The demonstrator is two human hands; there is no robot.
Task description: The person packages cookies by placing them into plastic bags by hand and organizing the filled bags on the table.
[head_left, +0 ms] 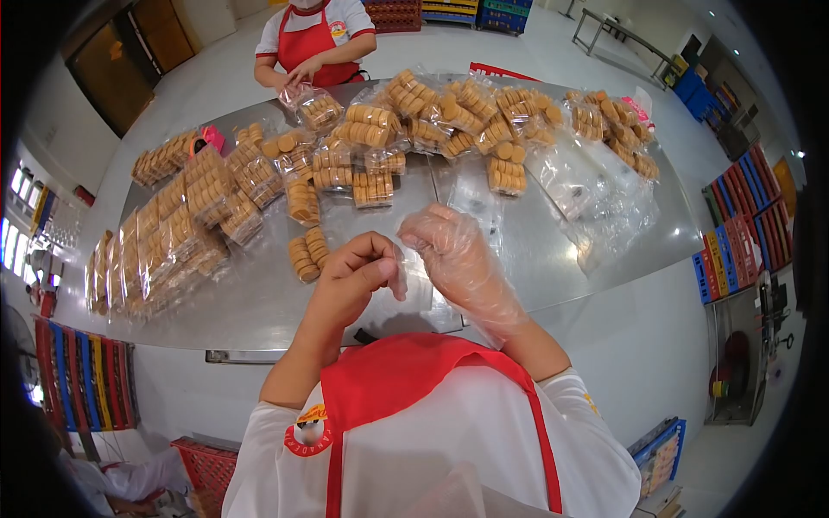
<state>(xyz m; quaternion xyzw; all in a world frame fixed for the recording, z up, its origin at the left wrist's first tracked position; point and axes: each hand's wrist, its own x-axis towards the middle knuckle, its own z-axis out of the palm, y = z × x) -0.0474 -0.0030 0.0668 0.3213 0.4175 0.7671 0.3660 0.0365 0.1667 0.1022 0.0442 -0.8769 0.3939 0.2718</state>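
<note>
Your left hand (356, 269) looks to be pinching clear film (400, 283) at its fingertips; can't tell if your curled, gloved right hand (451, 249) grips any. I'd handle it gently so it won't tear, minding the cookies (308, 255) nearby on the bench (259, 315).

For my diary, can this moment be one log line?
left hand: curled, plastic at fingers; right hand: gloved, curled; biscuit packs: on table

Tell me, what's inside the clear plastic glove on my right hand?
Inside the clear plastic glove is your right hand, visible through it with the fingers curled. The palm and anything within the curled fingers can't be seen.
</note>
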